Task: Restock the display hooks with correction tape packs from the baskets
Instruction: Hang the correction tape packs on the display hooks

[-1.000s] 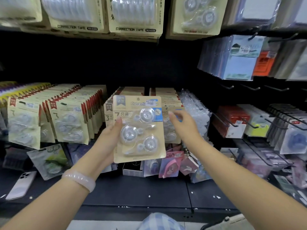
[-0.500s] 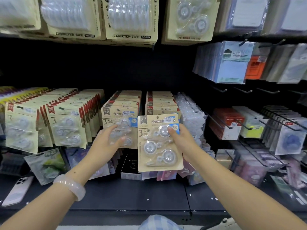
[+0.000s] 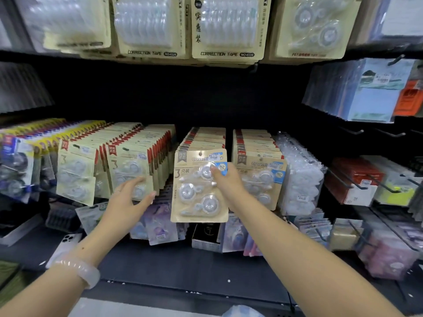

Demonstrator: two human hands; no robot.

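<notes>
Head view of a stationery display. The right hand [image 3: 225, 183] pinches a correction tape pack [image 3: 199, 186] at its upper right edge, thumb on the front blister; this grip is closed on the card. The pack hangs upright at the front of the middle hook row [image 3: 203, 139], long axis vertical, printed face toward the camera, its punched hole at the top centre. Legible print on it: "Correcti…", partly covered by a white price sticker, and a large "3" with Chinese characters; three round clear dispensers sit under the blister.

The left hand [image 3: 128, 199], fingers extended and relaxed, rests open against the front of the neighbouring pack row [image 3: 128, 170] to the left and holds nothing. A pale bangle [image 3: 77, 268] circles that wrist.

Just beside the held pack on its right hangs another row of identical cards [image 3: 259, 177], with only a narrow gap between the two rows. Larger cards on the top row [image 3: 226, 26] read "CORRECTION TAPE". Below the hooks runs a dark shelf [image 3: 174, 266], on which a white smartphone [image 3: 65, 244] lies at left, with open room along its front edge.
</notes>
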